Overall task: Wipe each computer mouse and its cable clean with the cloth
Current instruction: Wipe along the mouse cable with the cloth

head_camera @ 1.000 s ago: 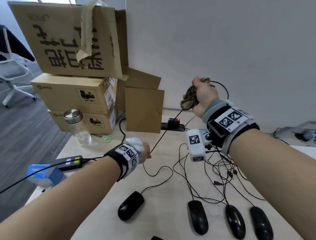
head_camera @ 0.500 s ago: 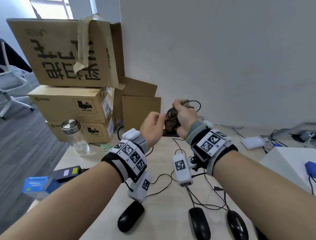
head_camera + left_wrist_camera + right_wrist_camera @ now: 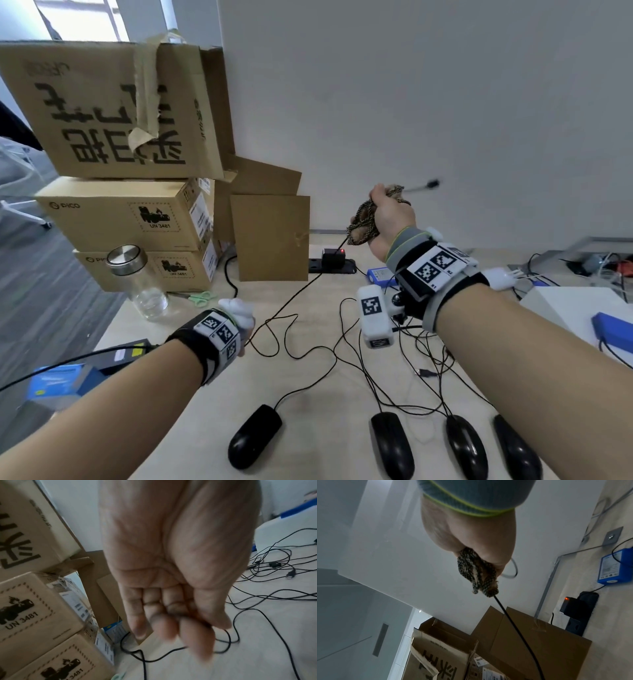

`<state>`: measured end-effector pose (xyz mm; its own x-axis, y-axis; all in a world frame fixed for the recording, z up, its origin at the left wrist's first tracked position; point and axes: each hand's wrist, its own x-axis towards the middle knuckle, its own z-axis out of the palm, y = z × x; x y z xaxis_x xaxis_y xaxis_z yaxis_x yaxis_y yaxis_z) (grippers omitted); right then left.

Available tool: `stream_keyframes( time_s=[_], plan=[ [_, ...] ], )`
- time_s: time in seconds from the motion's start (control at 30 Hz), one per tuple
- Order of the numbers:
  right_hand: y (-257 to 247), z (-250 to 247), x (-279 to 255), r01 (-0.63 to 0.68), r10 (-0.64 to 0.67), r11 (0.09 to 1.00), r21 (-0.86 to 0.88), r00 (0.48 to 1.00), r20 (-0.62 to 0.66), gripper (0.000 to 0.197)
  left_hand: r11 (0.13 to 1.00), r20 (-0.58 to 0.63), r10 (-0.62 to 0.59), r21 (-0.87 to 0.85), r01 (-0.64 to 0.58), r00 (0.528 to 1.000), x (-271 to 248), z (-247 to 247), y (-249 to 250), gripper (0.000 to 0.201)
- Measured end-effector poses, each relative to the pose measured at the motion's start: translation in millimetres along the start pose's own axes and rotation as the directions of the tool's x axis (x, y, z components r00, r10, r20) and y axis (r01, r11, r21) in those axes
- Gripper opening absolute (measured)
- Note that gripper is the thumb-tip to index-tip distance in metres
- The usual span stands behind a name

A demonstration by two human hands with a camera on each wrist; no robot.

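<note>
Black cable [image 3: 301, 294] runs taut above mid-desk [image 3: 342, 445] between left hand [image 3: 171, 574], fingers [image 3: 193, 635] pinching it, and right hand [image 3: 390, 216], gripping cloth [image 3: 363, 219] round it.

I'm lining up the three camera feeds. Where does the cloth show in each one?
Head: cloth right of centre, bunched in the raised right hand, cable running down from it.
Left wrist: not in it.
Right wrist: cloth at centre, below the palm, cable leaving its lower end.
Shared landmark: stacked cardboard boxes.

Jar [image 3: 137, 282] left of mice [image 3: 390, 443]
</note>
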<state>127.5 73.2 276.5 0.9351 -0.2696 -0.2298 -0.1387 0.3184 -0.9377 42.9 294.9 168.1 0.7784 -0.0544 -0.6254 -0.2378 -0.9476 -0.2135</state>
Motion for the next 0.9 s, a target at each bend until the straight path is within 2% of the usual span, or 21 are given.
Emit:
stream_keyframes(
  time_s=[0.07,0.13,0.2,0.23,0.27,0.3,0.37,0.4,0.43,0.47,0.5,0.53,0.6,0.63,0.67,0.7,0.77,0.83,0.9],
  plan=[
    [4.1,2.4,-5.0,-0.030,0.030,1.000,0.007,0.999,0.032,0.028,1.000,-0.051,0.032,0.002,-0.031,0.998,-1.3,-12.3,-1.4,0.042],
    [12.8,7.4,-10.0,-0.059,0.059,0.998,0.001,0.997,0.054,0.028,0.998,-0.173,0.046,-0.028,-0.052,0.984,-6.3,-36.1,5.3,0.045],
    [23.5,12.5,-13.0,-0.065,0.065,0.998,-0.008,0.997,0.048,0.031,0.959,-0.376,0.015,-0.257,-0.120,0.927,-8.0,-59.8,18.7,0.043],
    [26.9,15.3,-14.8,-0.063,0.064,0.998,-0.017,0.997,0.047,0.032,0.878,-0.503,-0.025,-0.425,-0.222,0.864,-8.8,-68.0,23.4,0.042],
    [29.8,15.2,-16.0,-0.060,0.061,0.998,-0.020,0.997,0.049,0.032,0.727,-0.568,-0.088,-0.598,-0.336,0.819,-9.0,-74.6,30.7,0.041],
    [32.0,14.7,-17.9,-0.063,0.064,0.998,-0.015,0.997,0.054,0.030,0.510,-0.574,-0.131,-0.739,-0.441,0.808,-9.3,-79.1,38.2,0.037],
    [33.6,13.9,-20.8,-0.086,0.087,0.996,-0.009,0.994,0.066,0.028,0.018,-0.476,-0.094,-0.879,-0.476,0.875,-16.6,-84.4,56.8,0.020],
    [34.1,13.6,-21.1,-0.096,0.096,0.995,-0.010,0.993,0.069,0.028,-0.162,-0.430,-0.047,-0.887,-0.432,0.901,-20.3,-88.7,64.3,0.012],
    [34.1,12.4,-21.3,-0.102,0.103,0.995,-0.012,0.992,0.075,0.028,-0.270,-0.404,-0.036,-0.877,-0.398,0.914,-22.6,-91.8,68.5,0.015],
    [34.5,12.1,-20.2,-0.102,0.102,0.995,-0.010,0.991,0.081,0.028,-0.307,-0.391,-0.069,-0.867,-0.393,0.918,-20.5,-92.4,68.9,0.022],
    [34.4,11.6,-19.8,-0.100,0.100,0.995,-0.005,0.992,0.081,0.028,-0.267,-0.397,-0.136,-0.868,-0.420,0.908,-16.5,-90.6,66.7,0.029],
    [33.1,11.3,-19.6,-0.096,0.096,0.995,0.004,0.993,0.074,0.027,-0.152,-0.429,-0.222,-0.872,-0.465,0.876,-11.7,-88.3,61.4,0.035],
    [31.0,9.5,-18.4,-0.076,0.076,0.997,0.012,0.997,0.033,0.027,0.223,-0.591,-0.328,-0.806,-0.548,0.737,-2.7,-79.4,47.6,0.040],
    [29.3,8.0,-16.8,-0.069,0.069,0.998,0.015,0.998,0.015,0.027,0.397,-0.681,-0.294,-0.726,-0.562,0.671,0.1,-74.5,40.9,0.040],
    [28.6,6.4,-13.7,-0.068,0.068,0.997,0.020,0.998,0.002,0.026,0.526,-0.723,-0.218,-0.653,-0.545,0.656,3.3,-68.9,34.7,0.038],
    [28.1,4.8,-11.1,-0.073,0.073,0.997,0.020,0.997,-0.012,0.027,0.627,-0.721,-0.126,-0.590,-0.509,0.681,6.7,-63.1,28.7,0.037],
    [26.0,2.1,-8.4,-0.079,0.079,0.997,-0.002,0.997,-0.025,0.027,0.805,-0.636,0.015,-0.450,-0.387,0.771,10.7,-52.0,19.1,0.039],
    [25.1,-1.0,-9.6,-0.082,0.081,0.996,-0.030,0.996,-0.031,0.027,0.930,-0.471,0.100,-0.270,-0.251,0.876,8.6,-42.0,10.3,0.041],
    [23.8,-3.8,-9.0,-0.074,0.072,0.996,-0.046,0.996,-0.049,0.026,0.984,-0.244,0.131,-0.084,-0.155,0.961,4.1,-31.6,8.4,0.039]
  ],
)
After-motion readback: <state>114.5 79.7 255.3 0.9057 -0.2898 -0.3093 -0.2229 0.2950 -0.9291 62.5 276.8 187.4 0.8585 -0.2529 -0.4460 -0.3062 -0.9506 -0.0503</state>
